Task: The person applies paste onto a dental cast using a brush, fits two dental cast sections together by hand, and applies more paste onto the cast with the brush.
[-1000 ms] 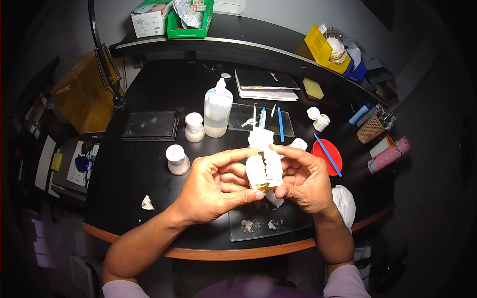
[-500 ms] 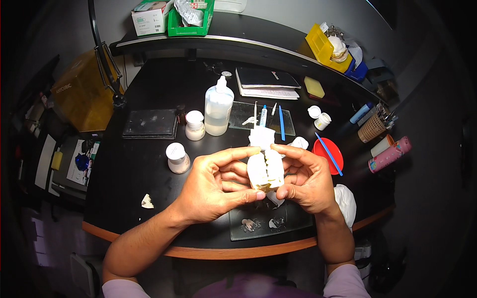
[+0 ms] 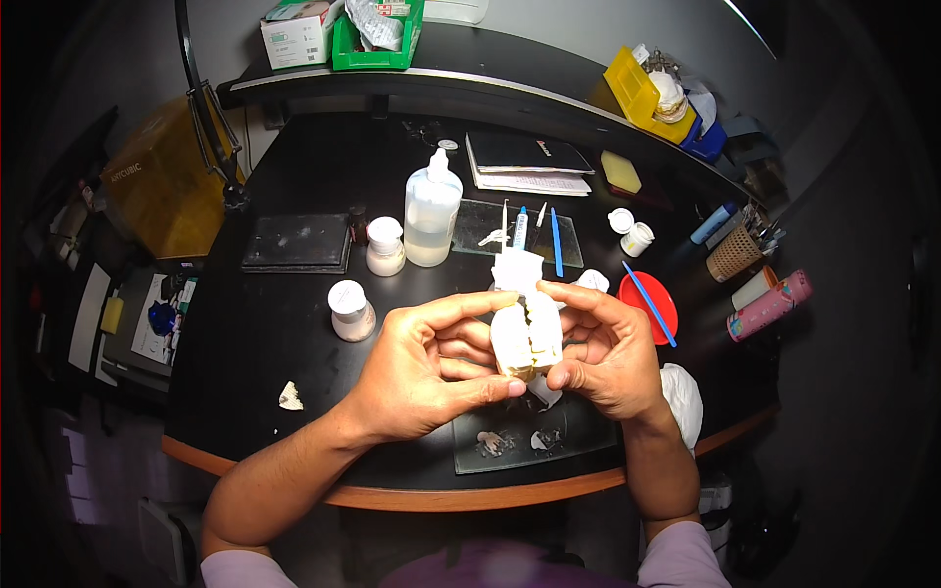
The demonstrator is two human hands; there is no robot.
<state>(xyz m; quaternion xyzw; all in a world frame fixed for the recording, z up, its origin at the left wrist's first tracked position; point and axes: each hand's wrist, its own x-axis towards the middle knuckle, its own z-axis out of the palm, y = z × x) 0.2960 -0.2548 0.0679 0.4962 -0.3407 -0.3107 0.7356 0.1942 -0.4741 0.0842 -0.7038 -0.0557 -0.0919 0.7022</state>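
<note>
Between my hands, above the front of the desk, is a cream-white plaster dental cast (image 3: 512,338) in two halves. The halves meet along a jagged, tooth-like seam that runs away from me. My left hand (image 3: 417,363) grips the left half, index finger at the far end and thumb at the near end. On the right half, my right hand (image 3: 613,353) holds in the same way. Beneath the cast lies a glass slab (image 3: 588,446) bearing smears and scraps of pale material (image 3: 490,444). Just beyond the cast is a white block-like piece (image 3: 518,269).
Left of the cast stand two white-capped jars (image 3: 353,312) and a clear squeeze bottle (image 3: 432,220). Farther back, blue-handled tools (image 3: 557,240) and a tube (image 3: 520,230) rest on another glass slab. On the right are a red dish (image 3: 652,299), a white bag (image 3: 683,402) and a pink bottle (image 3: 774,306).
The cast and my fingertips have shifted very slightly to the right. Both hands keep the same hold.
</note>
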